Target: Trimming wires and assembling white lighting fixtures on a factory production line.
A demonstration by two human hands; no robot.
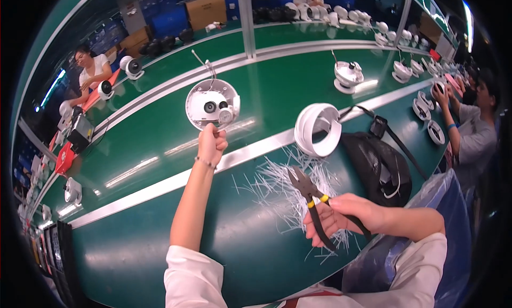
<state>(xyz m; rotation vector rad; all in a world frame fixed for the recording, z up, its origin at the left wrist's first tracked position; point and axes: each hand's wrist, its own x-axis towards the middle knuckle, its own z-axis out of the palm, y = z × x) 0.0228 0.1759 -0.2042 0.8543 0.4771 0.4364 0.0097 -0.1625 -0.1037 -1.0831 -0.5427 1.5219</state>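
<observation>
With my left hand I pinch the near rim, probably the safest hold, of the round white plastic camera housing, seemingly light, stiff and slick, over the glossy green belt, my right hand gripping black, yellow-banded metal cutters.

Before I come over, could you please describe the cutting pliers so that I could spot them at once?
On the dark-green worktop, nearer the person than the long green belt, lies a scattered heap of thin white strips. The cutting pliers are over it, in the person's right hand. Yellow bands on black handles set them apart from the strips and the black mesh item.
</observation>
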